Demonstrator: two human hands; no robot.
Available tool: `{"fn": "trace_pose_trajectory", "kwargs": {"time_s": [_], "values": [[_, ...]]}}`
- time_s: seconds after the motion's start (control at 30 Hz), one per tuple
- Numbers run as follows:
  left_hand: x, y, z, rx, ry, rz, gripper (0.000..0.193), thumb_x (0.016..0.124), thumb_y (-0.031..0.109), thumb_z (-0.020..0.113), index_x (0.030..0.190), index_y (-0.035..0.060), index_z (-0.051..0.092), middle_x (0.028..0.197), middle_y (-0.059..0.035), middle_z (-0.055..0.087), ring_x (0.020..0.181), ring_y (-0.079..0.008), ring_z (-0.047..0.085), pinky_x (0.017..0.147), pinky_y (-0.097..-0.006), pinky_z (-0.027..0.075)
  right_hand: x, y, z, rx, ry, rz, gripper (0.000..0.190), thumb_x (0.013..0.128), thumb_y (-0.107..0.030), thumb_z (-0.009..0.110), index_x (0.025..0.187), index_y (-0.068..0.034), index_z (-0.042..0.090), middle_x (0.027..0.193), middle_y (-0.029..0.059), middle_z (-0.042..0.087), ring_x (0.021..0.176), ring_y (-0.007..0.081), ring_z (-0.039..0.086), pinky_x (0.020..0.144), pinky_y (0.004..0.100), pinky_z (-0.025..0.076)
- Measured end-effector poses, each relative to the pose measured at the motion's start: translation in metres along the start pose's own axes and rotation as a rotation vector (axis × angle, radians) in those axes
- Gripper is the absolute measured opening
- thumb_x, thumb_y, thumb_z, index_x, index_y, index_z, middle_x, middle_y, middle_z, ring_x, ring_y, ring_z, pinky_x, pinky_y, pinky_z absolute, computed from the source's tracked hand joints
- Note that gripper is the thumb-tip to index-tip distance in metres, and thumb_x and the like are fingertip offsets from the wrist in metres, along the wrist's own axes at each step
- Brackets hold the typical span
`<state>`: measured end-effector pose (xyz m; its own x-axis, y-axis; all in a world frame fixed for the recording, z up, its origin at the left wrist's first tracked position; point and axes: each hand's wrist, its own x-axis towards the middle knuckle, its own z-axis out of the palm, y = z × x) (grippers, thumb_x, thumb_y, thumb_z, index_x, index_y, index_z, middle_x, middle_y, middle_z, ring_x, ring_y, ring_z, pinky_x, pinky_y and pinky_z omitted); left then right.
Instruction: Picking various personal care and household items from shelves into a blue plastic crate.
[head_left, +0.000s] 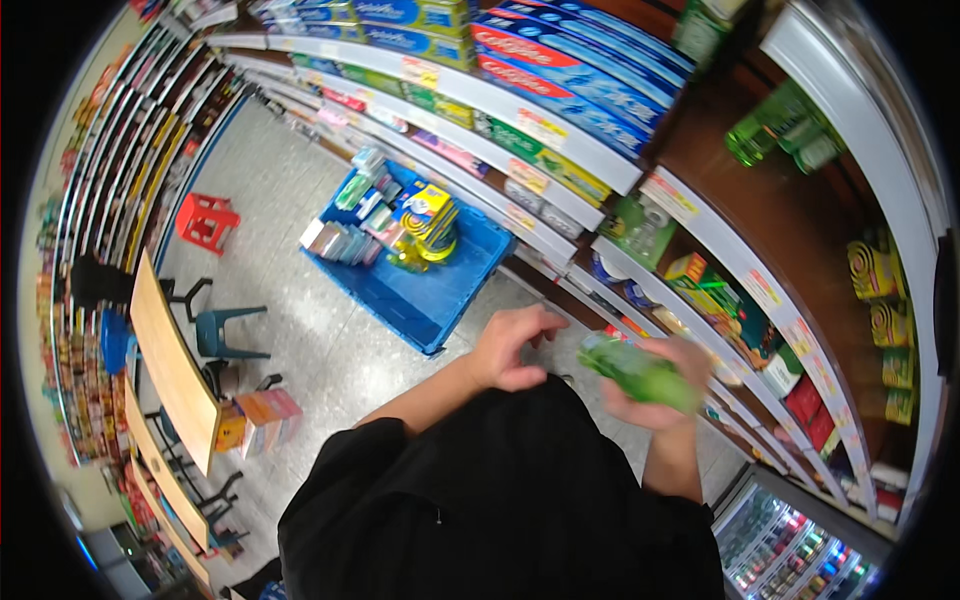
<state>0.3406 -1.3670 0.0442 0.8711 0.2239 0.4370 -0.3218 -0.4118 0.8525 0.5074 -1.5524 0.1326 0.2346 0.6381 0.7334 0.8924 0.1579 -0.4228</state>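
Observation:
My right hand (660, 382) is closed around a green bottle (626, 367), which is blurred by motion. Just to its left, my left hand (517, 346) is bare, its fingers bent and apart. Beyond my hands a blue plastic crate (420, 300) stands on the floor. Inside it are small boxes (356, 247), yellow packs with a coil picture (429, 214) and a yellow-green bottle (409, 257). On the brown shelf at the upper right, more green bottles (780, 135) stand apart from my hand.
Shelves with white price rails (750, 277) curve along the right, holding Colgate toothpaste boxes (570, 75) and coil packs (874, 270). A glass-door drinks fridge (795, 547) stands at lower right. Leftward are a red stool (206, 223), wooden tables (172, 367), a dark plastic stool (229, 330) and cartons (262, 420).

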Motion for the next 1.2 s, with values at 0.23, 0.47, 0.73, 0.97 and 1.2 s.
{"fn": "trace_pose_trajectory", "kwargs": {"time_s": [0.23,0.47,0.73,0.97,1.2], "values": [[-0.058,0.003,-0.036,0.367,0.027,-0.377,0.054,0.083,0.035,0.076,0.123,0.0055,0.055,0.094,-0.0164,0.064,0.084,-0.0395,0.065,0.071,-0.0428,0.054,-0.049,0.009,0.158,0.073,-0.528,0.071,0.046,0.073,-0.032,0.077,0.104,-0.003,0.061,0.083,0.0095,0.063,0.074,0.0283,0.066,0.061,0.041,0.05],[-0.147,-0.089,-0.11,0.403,0.6,-0.792,0.031,0.079,0.014,0.077,0.105,0.0035,0.064,0.096,-0.0166,0.066,0.087,-0.0365,0.067,0.073,-0.0405,0.054,-0.024,-0.028,0.249,0.113,-0.869,0.297,0.084,0.083,-0.032,0.074,0.148,0.003,0.033,0.103,0.0196,0.067,0.091,0.0357,0.067,0.071,0.0449,0.054],[-0.253,-0.31,-0.158,0.552,1.033,-1.363,0.035,0.077,0.026,0.077,0.101,0.0026,0.066,0.097,-0.0193,0.068,0.088,-0.0369,0.067,0.082,-0.045,0.052,-0.053,-0.023,0.264,-0.006,-0.976,0.586,0.045,0.084,-0.027,0.072,0.12,-0.003,0.06,0.098,0.0144,0.068,0.087,0.0353,0.067,0.072,0.0451,0.053],[-0.29,-0.416,-0.162,0.453,1.167,-1.543,0.043,0.077,0.027,0.079,0.111,0.0028,0.071,0.102,-0.019,0.072,0.097,-0.0351,0.069,0.087,-0.0413,0.054,-0.077,-0.011,0.253,-0.108,-0.932,0.778,0.039,0.081,-0.023,0.076,0.113,-0.004,0.064,0.087,0.0126,0.066,0.08,0.0331,0.066,0.069,0.043,0.053],[-0.305,-0.456,-0.177,0.498,1.035,-1.581,0.046,0.078,0.02,0.083,0.119,0.0044,0.069,0.115,-0.0191,0.064,0.106,-0.0345,0.065,0.094,-0.042,0.051,-0.097,-0.009,0.256,-0.09,-0.955,0.852,0.038,0.081,-0.023,0.076,0.112,-0.005,0.064,0.084,0.0101,0.065,0.078,0.0315,0.066,0.067,0.0422,0.053]]}}
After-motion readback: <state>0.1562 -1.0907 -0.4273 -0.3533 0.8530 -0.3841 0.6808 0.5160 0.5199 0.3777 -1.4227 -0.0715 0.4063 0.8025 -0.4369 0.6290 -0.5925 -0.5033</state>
